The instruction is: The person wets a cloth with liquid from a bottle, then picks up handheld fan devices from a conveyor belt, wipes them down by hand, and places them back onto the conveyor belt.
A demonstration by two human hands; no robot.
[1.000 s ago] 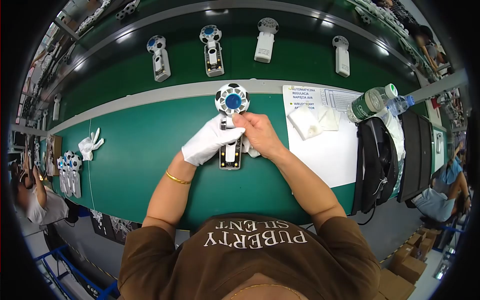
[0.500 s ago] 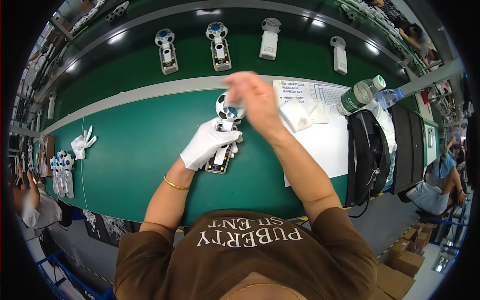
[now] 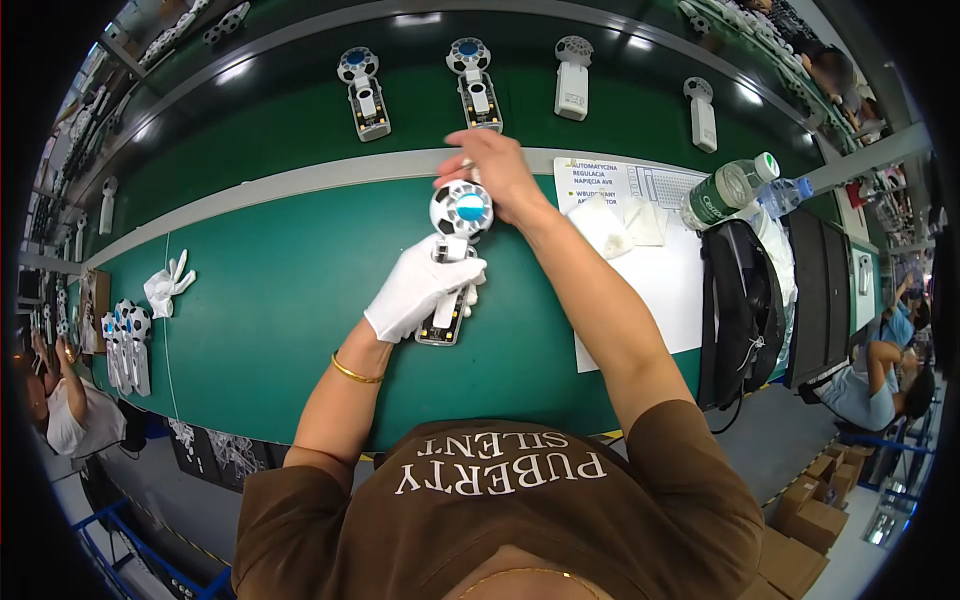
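My left hand [image 3: 418, 290], in a white glove, grips the handle of a handheld fan [image 3: 462, 207] above the green table. The fan's round head has a black-and-white football pattern with a blue and white centre. Its handle is uncovered, showing a dark inside with small yellowish spots. Beyond the fan head, my bare right hand [image 3: 492, 172] has its fingers curled close to the far rim. Something small and pale shows at these fingertips, too little of it to name. Whether those fingers touch the fan, I cannot tell.
Several similar fans, one of them [image 3: 363, 95], lie on the dark green conveyor. Fans [image 3: 127, 345] and a white glove [image 3: 168, 284] lie left. At right are a printed sheet [image 3: 640, 300], white cloths [image 3: 600, 225], bottles [image 3: 722, 195] and a black bag [image 3: 738, 310].
My right hand has moved from over the fan head to its far edge, uncovering the blue centre. The fans on the conveyor have shifted right. My left hand keeps its grip.
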